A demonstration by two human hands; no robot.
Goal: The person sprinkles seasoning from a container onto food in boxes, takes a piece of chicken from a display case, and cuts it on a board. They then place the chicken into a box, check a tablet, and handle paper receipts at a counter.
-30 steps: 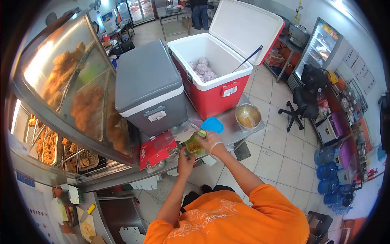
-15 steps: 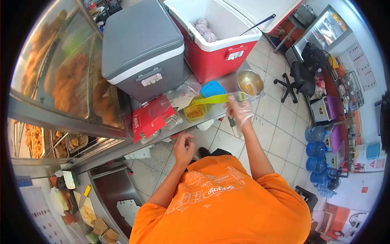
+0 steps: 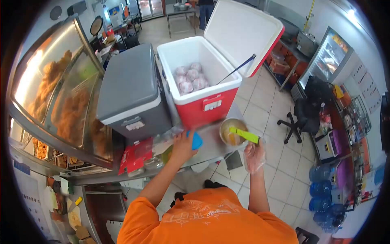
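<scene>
My bare left hand [image 3: 182, 147] is at the blue lid [image 3: 196, 140], its fingers closed at the lid's edge. Beneath that hand is a clear container [image 3: 167, 154] with yellowish-green contents, mostly hidden by hand and forearm. My right hand [image 3: 254, 155], in a clear plastic glove, grips a lime-green utensil [image 3: 245, 135] with a long flat handle. Its far end is over a metal bowl [image 3: 222, 135] holding something yellowish. I cannot make out the utensil's exact kind.
A red cooler [image 3: 211, 109] stands open with several wrapped round items [image 3: 186, 87] inside. Beside it is a closed grey cooler [image 3: 129, 81]. Left is a glass food warmer [image 3: 77, 138] with fried food. Red cardboard packaging [image 3: 136, 156] lies on the metal counter [image 3: 209, 148].
My left hand has moved from near my body up to the blue lid. My right hand has brought the green utensil from over the food container to the metal bowl. The view has tilted up.
</scene>
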